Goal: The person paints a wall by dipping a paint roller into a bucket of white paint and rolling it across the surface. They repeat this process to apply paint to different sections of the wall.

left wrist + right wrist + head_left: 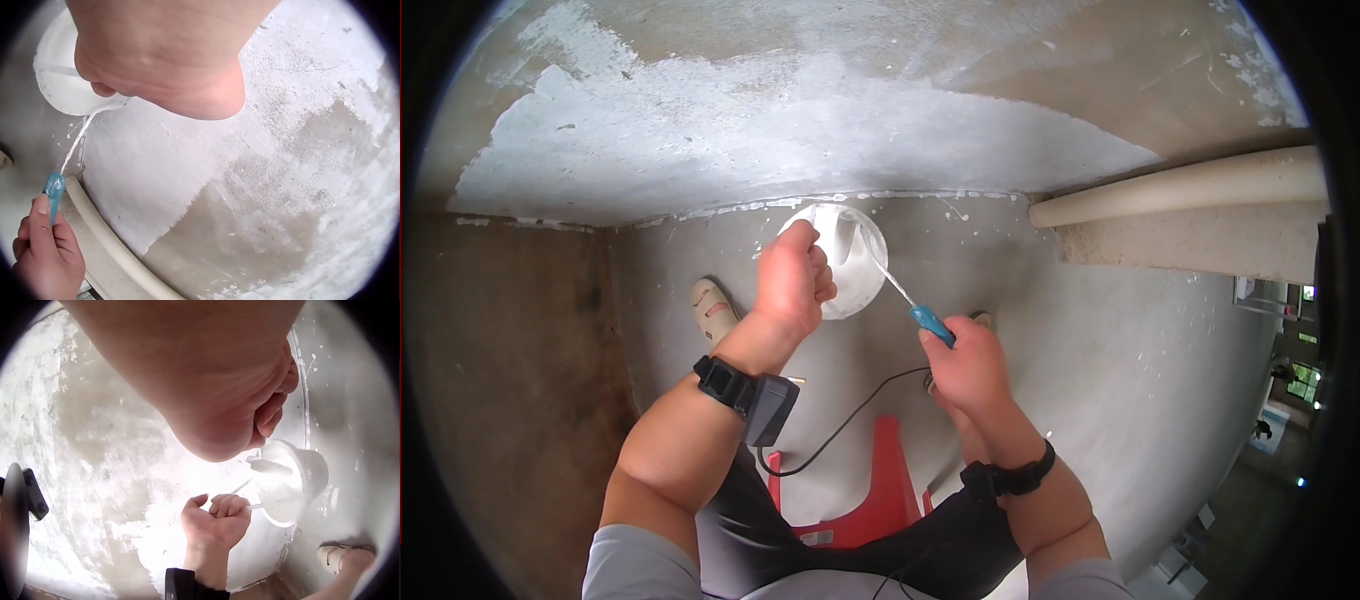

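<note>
My right hand [970, 368] grips the blue handle [931, 325] of a tool. Its thin shaft [897, 284], coated in white, slants into a white bucket [855, 290] on the floor by the wall; the tool's far end is hidden. Over the bucket's left side, my left hand [793, 278] is curled with knuckles up. From its fingers a thin pale strip [255, 506] runs across the bucket opening in the right wrist view; I cannot tell what this strip belongs to. Inside the bucket shows a greyish flat shape [271, 465].
The wall [820, 130] ahead is partly coated white. A pale pipe [1190, 188] runs along the right. Below me is a red stool [870, 500]. A sandalled foot [715, 308] stands left of the bucket. A black cable [845, 425] hangs between the wrists.
</note>
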